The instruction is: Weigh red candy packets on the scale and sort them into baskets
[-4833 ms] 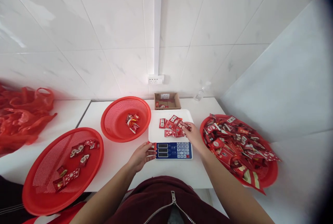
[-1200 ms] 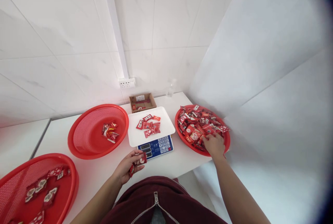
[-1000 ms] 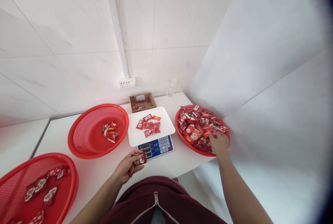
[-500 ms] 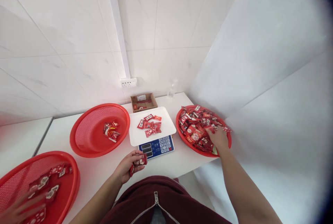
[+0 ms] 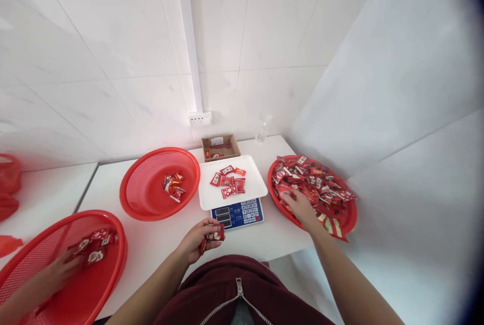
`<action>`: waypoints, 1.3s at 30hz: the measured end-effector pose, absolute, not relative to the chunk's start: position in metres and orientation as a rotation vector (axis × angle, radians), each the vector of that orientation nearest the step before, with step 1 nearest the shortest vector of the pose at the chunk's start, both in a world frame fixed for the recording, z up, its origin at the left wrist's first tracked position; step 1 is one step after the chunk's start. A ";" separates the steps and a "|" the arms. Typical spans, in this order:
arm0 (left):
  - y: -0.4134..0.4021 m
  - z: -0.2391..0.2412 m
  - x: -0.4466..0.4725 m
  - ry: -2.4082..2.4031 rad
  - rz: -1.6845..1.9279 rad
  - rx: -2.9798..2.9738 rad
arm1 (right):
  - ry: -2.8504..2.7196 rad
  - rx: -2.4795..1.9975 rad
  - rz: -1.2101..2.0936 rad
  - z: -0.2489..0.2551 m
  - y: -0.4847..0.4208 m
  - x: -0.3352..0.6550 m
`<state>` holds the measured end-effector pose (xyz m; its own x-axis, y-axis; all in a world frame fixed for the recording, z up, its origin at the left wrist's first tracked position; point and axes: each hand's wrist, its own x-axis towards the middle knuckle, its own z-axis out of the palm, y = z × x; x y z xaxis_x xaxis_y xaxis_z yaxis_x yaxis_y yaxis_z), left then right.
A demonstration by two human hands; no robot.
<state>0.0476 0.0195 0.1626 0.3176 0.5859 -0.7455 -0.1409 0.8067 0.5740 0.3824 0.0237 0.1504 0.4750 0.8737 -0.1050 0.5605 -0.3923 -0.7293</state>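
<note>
My left hand [image 5: 204, 238] is closed on small dark red wrapped snacks [image 5: 215, 234], held in front of the scale. Over the near left part of the full red basket [image 5: 352, 214], my right hand [image 5: 300, 206] pinches a red wrapped snack [image 5: 283, 190] at its fingertips. Many red snack packets [image 5: 317, 184] fill that basket. Left of it stands a scale with a blue keypad [image 5: 237, 215] and a white tray [image 5: 206, 199]. Several red packets [image 5: 229, 181] lie on the tray.
Left of the scale is a red basket [image 5: 130, 204] with several packets. Another person's hand [image 5: 64, 269] reaches into a nearer red basket [image 5: 121, 259]. Behind the tray are a cardboard box [image 5: 238, 151] and a clear plastic bottle [image 5: 261, 133]. A red bag [image 5: 8, 179] sits far left.
My right hand has moved left and nearer within the full basket, a red snack at its fingertips. My left hand keeps its hold. The view has turned left; the other person's hand has shifted.
</note>
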 end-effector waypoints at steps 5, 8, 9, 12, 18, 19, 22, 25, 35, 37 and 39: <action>0.018 0.161 0.048 1.141 0.498 0.451 | -1.405 -2.140 0.822 0.138 0.062 0.329; 0.016 0.163 0.042 1.149 0.517 0.450 | -1.452 -2.187 0.811 0.136 0.081 0.320; 0.015 0.163 0.039 1.159 0.525 0.446 | -1.476 -2.209 0.784 0.136 0.085 0.319; 0.013 0.164 0.032 1.187 0.550 0.424 | -1.514 -2.245 0.744 0.137 0.091 0.319; 0.013 0.162 0.029 1.192 0.559 0.402 | -1.598 -2.344 0.700 0.134 0.090 0.311; 0.013 0.162 0.030 1.194 0.557 0.401 | -1.616 -2.368 0.681 0.133 0.091 0.308; 0.016 0.164 0.034 1.195 0.554 0.402 | -1.641 -2.403 0.642 0.129 0.094 0.300; 0.017 0.166 0.035 1.180 0.548 0.417 | -1.587 -2.392 0.672 0.124 0.098 0.302; 0.017 0.169 0.034 1.056 0.534 0.586 | -1.484 -1.571 1.300 0.159 0.065 0.261; 0.019 0.171 0.040 1.012 0.540 0.601 | -1.667 -1.451 1.321 0.167 0.048 0.240; 0.020 0.170 0.045 0.984 0.524 0.624 | -1.772 -1.425 1.291 0.172 0.034 0.225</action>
